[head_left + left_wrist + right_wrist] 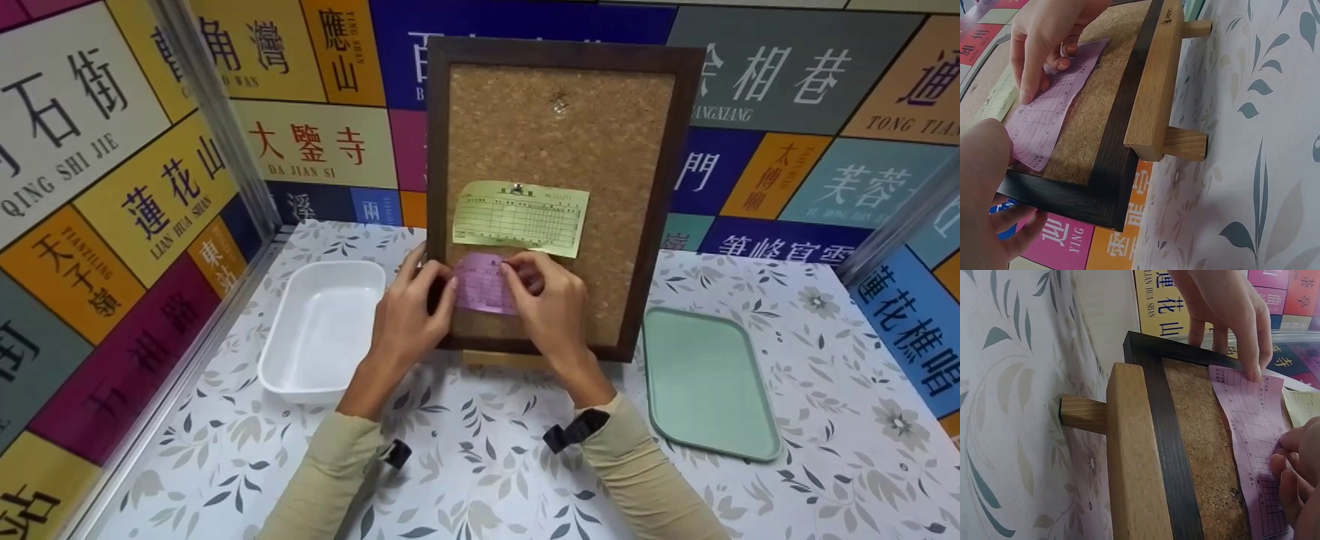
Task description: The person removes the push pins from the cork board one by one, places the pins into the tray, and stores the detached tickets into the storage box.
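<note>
A pink printed slip [484,285] lies against the corkboard [622,225] in its dark wooden frame. It sits just below a yellow-green printed slip [517,217], which a metallic clip or pin holds at its top edge. My left hand [409,307] holds the pink slip's left edge with thumb and index finger, its other fingers reaching behind the frame's side. With curled fingers and thumb, my right hand [555,300] pinches the pink slip near its upper right. In the left wrist view, the right thumb presses on the slip's upper edge; the curled fingers hide what lies between them.
The board leans on a wooden stand [1157,84]. Left of it is a white tub [322,330]; to the right lies a green tray [712,382]. A leaf-patterned cloth [480,465] covers the table. Sign-printed walls [315,142] stand behind and beside it.
</note>
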### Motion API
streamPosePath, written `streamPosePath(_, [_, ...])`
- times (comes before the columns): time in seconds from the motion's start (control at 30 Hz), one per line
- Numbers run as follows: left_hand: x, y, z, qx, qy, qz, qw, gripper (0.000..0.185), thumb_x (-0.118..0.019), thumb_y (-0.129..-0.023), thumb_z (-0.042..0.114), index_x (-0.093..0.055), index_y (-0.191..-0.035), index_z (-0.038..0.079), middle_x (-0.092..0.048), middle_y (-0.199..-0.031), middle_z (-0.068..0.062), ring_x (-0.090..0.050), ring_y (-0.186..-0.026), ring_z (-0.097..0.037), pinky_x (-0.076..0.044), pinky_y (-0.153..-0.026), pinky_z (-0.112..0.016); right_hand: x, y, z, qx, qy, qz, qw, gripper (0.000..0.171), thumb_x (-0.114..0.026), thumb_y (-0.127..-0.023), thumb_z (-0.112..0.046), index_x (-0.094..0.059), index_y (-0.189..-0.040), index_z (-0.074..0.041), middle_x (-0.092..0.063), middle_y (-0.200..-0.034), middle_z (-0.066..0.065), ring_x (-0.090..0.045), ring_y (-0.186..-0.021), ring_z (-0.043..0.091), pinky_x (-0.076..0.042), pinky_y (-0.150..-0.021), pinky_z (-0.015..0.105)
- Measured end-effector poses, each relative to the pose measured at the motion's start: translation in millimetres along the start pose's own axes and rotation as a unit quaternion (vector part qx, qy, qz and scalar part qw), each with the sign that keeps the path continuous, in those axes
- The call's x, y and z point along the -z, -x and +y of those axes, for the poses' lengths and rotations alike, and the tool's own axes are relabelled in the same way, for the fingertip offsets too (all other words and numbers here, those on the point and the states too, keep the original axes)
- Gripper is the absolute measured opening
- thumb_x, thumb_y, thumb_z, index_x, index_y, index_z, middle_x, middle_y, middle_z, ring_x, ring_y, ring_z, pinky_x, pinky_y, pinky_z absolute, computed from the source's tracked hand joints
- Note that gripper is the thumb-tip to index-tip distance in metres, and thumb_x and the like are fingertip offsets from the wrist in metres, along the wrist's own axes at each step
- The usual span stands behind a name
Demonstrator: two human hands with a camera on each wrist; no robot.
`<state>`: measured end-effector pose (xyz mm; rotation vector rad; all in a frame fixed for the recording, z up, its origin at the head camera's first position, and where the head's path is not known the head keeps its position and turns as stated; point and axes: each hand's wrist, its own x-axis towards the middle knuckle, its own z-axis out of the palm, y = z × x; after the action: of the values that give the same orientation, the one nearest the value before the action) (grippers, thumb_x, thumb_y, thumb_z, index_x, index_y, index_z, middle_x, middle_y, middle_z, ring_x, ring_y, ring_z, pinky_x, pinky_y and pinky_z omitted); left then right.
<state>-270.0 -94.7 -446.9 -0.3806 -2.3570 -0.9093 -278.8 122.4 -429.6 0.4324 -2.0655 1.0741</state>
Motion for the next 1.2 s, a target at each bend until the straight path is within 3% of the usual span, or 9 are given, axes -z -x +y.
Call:
streamPosePath(0.33, [0.1, 0.3, 0.7, 0.006, 0.004, -0.006, 1.0, 0.021, -0.065, -0.107, 0.037, -0.073, -0.11, 0.018, -0.055, -0.162, -0.011, -0.068, -0.13, -0.037, -0.061, -0.097, -0.055, 0.4, -1.5, -0.7, -0.003, -0.032, -0.016, 0.999, 0.008, -0.08, -0.099, -0.018, -0.08, -0.098, -0.01, -0.078, -0.079, 0.0, -0.067, -0.061, 0.009, -0.057, -0.058, 0.029])
streamPosePath(0.57, [-0.1, 0.1, 0.6, 0.006, 0.001, -0.004, 1.0, 0.022, -0.064, -0.107, 0.038, -0.073, -0.109, 0.018, -0.056, -0.161, -0.011, -0.068, -0.131, -0.036, -0.06, -0.101, -0.055, 1.1, -0.7, 0.9, 0.001, -0.03, -0.036, 0.999, 0.009, -0.075, -0.102, -0.018, -0.079, -0.101, -0.01, -0.077, -0.08, 0.0, -0.066, -0.062, 0.007, -0.055, -0.06, 0.025])
streamPosePath(0.83, [-1.1, 0.0, 0.5, 0.001, -0.014, 0.001, 0.9999, 0.023, -0.064, -0.107, 0.037, -0.073, -0.108, 0.017, -0.057, -0.16, -0.012, -0.074, -0.117, -0.038, -0.059, -0.103, -0.054, 2.0, 0.9, 0.3, 0.004, -0.036, -0.059, 0.998, 0.012, -0.072, -0.104, -0.018, -0.078, -0.102, -0.008, -0.076, -0.081, 0.0, -0.065, -0.063, 0.008, -0.055, -0.06, 0.026])
streamPosePath(1.2, [-1.6, 0.2, 1.5, 0.002, -0.002, 0.01, 0.9999, 0.02, -0.065, -0.107, 0.034, -0.072, -0.106, 0.016, -0.058, -0.159, -0.013, -0.071, -0.125, -0.04, -0.058, -0.103, -0.055, 6.5, -2.0, 0.8, -0.022, -0.089, -0.073, 0.993, 0.012, -0.072, -0.104, -0.018, -0.078, -0.102, -0.008, -0.075, -0.085, 0.003, -0.068, -0.068, 0.011, -0.057, -0.063, 0.023])
